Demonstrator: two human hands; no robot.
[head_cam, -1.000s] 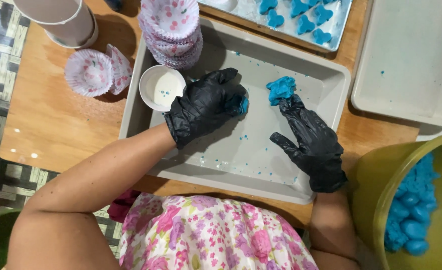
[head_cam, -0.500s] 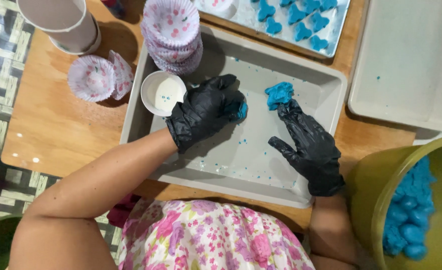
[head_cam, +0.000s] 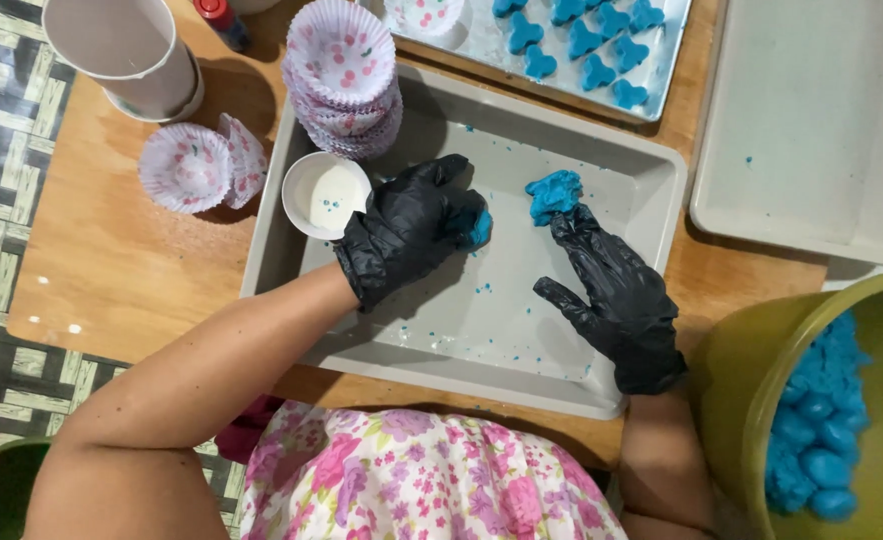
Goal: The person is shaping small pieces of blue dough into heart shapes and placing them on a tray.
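Packages: small red-capped bottle (head_cam: 219, 18) at the top edge of the wooden surface (head_cam: 111, 250) | labels: none visible | signs: none | screens: none

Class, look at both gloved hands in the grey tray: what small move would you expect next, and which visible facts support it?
Probably the right hand draws the loose blue dough lump at its fingertips toward the left hand, which presses a smaller blue piece against the grey tray. The two pieces lie apart, and shaped blue pieces already fill the metal tray behind.
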